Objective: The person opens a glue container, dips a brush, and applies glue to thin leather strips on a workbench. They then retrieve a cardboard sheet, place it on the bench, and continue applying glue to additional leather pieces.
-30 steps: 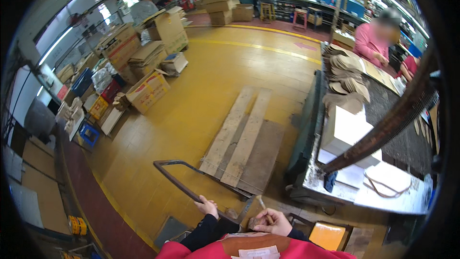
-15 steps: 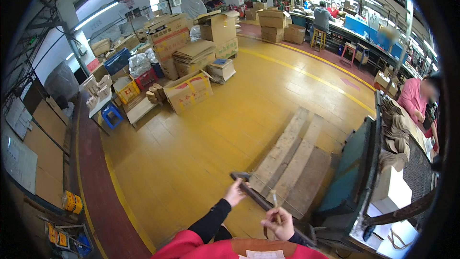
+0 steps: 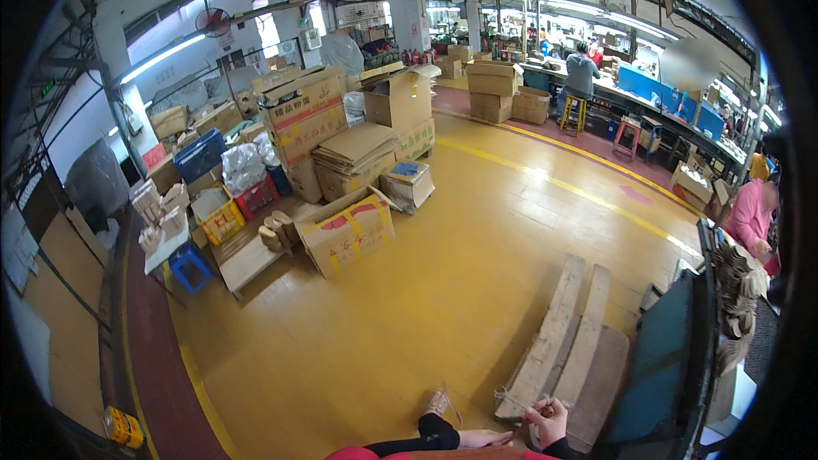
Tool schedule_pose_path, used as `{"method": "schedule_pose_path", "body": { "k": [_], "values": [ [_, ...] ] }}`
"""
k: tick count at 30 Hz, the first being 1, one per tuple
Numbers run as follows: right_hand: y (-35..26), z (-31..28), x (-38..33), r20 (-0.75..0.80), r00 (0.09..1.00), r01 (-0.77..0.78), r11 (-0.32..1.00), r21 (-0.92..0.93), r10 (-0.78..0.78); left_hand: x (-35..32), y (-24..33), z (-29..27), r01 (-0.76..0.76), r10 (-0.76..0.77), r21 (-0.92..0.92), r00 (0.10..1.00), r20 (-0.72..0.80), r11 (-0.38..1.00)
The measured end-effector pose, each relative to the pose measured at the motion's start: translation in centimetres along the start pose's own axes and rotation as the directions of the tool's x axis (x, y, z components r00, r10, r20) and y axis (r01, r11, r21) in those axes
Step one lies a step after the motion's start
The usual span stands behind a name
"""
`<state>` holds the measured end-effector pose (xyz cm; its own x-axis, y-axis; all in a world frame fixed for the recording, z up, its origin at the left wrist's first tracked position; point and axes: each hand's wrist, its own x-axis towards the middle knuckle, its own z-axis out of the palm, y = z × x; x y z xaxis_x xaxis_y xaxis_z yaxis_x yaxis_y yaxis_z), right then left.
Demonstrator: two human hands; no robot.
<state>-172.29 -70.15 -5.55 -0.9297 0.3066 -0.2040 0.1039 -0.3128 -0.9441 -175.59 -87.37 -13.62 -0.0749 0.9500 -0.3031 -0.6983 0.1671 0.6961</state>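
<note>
A thin wire-like strand sits at the near edge of the scene, pinched in the closed fingers of the right hand. The left hand lies just beside it, flat with fingers open, holding nothing. Just beyond lie wooden planks on the yellow floor. A green panel stands right; cardboard boxes are stacked far left.

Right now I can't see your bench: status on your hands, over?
Left hand flat, empty. Right hand pinching a thin strand. Wooden planks on the floor just ahead.
</note>
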Motion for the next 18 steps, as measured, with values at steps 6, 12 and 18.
{"method": "schedule_pose_path", "body": {
  "k": [6,12,18],
  "values": [
    [-1.6,15.7,20.2,0.046,0.997,0.066,0.993,-0.095,-0.061,-14.3,6.3,-24.6,0.351,0.104,0.380,0.603,-0.791,0.856],
    [-5.4,28.3,38.1,0.268,0.939,0.293,0.905,-0.307,-0.213,-35.6,7.2,-43.0,0.663,0.067,-0.126,-0.257,-0.964,0.738],
    [-5.1,34.7,54.6,0.168,0.944,0.324,0.891,-0.317,-0.283,-39.2,14.8,-54.9,0.858,-0.212,-0.162,-0.064,-0.975,0.488]
  ]
}}
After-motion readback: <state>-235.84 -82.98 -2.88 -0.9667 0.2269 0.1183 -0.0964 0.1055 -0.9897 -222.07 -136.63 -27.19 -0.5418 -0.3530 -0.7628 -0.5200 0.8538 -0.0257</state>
